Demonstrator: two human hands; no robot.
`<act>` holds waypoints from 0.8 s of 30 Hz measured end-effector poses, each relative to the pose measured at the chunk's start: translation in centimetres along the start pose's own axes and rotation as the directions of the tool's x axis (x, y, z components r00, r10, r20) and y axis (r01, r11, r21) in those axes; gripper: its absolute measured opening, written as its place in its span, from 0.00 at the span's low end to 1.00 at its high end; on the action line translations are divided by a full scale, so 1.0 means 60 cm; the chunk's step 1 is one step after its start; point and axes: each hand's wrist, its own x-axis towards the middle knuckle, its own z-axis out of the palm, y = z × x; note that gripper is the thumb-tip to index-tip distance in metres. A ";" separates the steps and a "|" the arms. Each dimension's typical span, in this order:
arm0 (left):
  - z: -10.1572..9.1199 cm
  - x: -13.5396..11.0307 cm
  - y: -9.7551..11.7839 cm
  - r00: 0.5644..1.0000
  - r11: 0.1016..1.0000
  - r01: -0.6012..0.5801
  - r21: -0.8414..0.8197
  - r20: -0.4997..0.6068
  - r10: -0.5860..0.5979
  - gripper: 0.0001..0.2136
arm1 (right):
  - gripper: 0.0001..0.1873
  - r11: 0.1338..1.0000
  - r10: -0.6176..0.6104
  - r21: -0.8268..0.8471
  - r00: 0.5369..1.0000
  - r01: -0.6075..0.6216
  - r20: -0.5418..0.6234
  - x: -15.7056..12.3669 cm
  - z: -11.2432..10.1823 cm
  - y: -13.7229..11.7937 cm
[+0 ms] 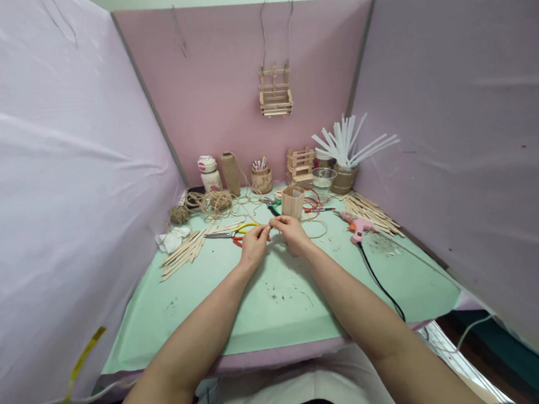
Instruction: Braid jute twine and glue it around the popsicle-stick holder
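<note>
Left hand: at the centre of the frame, the left hand (254, 242) has its thumb and fingertips pinched narrow; whatever is between them is too small to tell.
Right hand: the right hand (292, 233), beside it, is likewise pinched, its fingertips meeting or nearly meeting the left ones; again I cannot tell what it holds.
Stick cup: an upright cup of flat wooden sticks (293, 202) stands at the centre of the frame, just beyond the right hand.
Scissors: the scissors (220, 235) lie just left of the left hand, blades pointing to the left edge, with one yellow and one orange-red handle.
Twine: a loose twine loop (318, 234) curves out right of the right hand; a tangle of twine (203, 199) lies left of centre, farther back.
Wooden sticks: a left pile (184, 255) spreads left of the scissors; a right pile (373, 213) fans out right of centre.
Glue gun: a pink glue gun (360, 227) rests right of centre, its black cord running toward the lower right.
Back row: a lidded jar (210, 174), a twine cone (230, 174), a pen holder (262, 180) and a pot of white strips (343, 179).
Back panel: a small stick-built basket (276, 96) hangs at upper centre.
</note>
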 end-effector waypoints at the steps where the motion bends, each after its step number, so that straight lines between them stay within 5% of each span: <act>1: 0.000 0.000 0.000 1.000 1.000 0.006 0.003 -0.004 -0.006 0.14 | 0.14 0.999 -0.011 -0.033 1.000 0.011 -0.014 0.000 0.000 0.000; 10: 0.001 -0.003 -0.002 0.995 0.999 0.047 -0.027 -0.089 -0.049 0.13 | 0.14 0.936 -0.126 -0.341 0.987 0.083 -0.104 0.000 -0.002 -0.006; 24: 0.002 -0.002 -0.005 0.998 0.999 0.011 -0.050 -0.060 -0.014 0.11 | 0.10 0.926 -0.141 -0.359 0.989 0.114 -0.049 -0.001 -0.001 -0.003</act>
